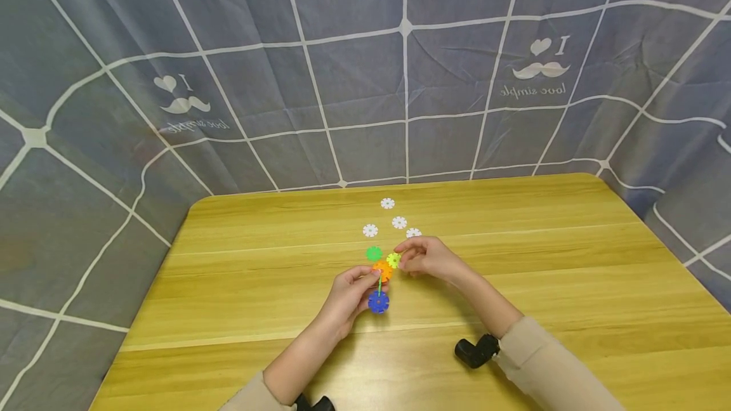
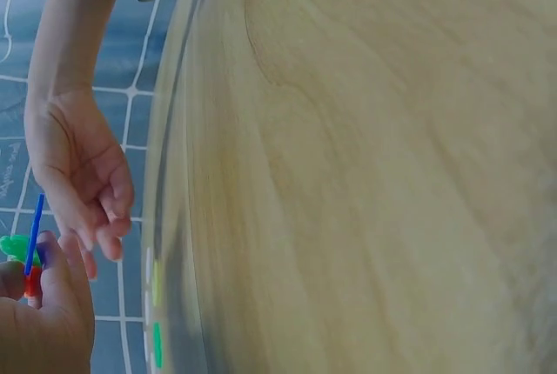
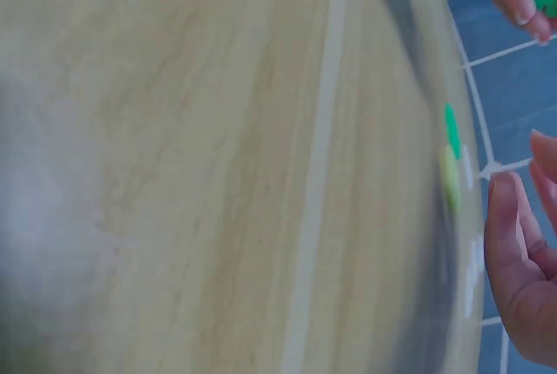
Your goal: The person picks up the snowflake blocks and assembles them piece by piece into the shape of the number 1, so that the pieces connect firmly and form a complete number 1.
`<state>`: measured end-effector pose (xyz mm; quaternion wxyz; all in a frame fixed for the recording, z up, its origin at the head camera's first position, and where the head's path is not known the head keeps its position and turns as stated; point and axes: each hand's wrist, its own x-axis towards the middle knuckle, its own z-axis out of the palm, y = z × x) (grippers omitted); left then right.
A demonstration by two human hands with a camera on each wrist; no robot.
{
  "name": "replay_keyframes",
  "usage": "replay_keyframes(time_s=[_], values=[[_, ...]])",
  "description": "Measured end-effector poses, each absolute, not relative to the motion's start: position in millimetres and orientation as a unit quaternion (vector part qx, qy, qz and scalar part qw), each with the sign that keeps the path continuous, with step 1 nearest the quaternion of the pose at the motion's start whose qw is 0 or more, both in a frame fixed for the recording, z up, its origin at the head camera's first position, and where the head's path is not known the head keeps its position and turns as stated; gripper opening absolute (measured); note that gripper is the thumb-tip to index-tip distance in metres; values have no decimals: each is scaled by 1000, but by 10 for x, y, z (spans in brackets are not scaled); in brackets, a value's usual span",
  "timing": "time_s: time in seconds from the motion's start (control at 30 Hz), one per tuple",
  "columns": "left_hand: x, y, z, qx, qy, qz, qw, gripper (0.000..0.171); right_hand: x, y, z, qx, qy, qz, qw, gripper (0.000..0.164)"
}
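Note:
My left hand (image 1: 349,297) grips a small chain of joined notched plastic discs. In it an orange disc (image 1: 384,269) is pinched by the thumb, a green disc (image 1: 379,286) stands edge-on, and a blue disc (image 1: 378,302) hangs at the near end. Close by, my right hand (image 1: 429,257) has relaxed, slightly bent fingers with nothing between them. A yellow disc (image 1: 393,260) appears beside its fingertips in the head view. From the right wrist view, that yellow disc (image 3: 450,179) lies flat on the table, apart from the right hand (image 3: 522,261).
A loose green disc (image 1: 374,253) lies on the wooden table (image 1: 257,284) just beyond the left hand. Several white discs, among them one white disc (image 1: 388,203) farthest back, are scattered behind it. A grey curtain (image 1: 354,81) with white lines hangs around the table.

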<state>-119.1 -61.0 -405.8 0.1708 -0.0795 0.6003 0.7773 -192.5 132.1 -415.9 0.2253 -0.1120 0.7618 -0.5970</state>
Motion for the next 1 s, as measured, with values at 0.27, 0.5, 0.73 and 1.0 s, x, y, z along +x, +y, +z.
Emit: replay_keyframes(time_s=[0.27,0.5,0.73,1.0], values=[[-1185,-596,-4043,-82,606,772,171,23,-2038,1218,-4217,-70,807,-557,182,34],[-1186,-588,-4028,-80,604,774,175,24,-2101,1129,-4258,-97,852,-492,152,34],[-1193,-605,-4040,-72,597,778,181,23,-2125,1069,-4267,-109,894,-414,135,31],[-1191,-604,-4056,-77,603,773,182,21,-2124,1072,-4273,-113,897,-404,138,28]])
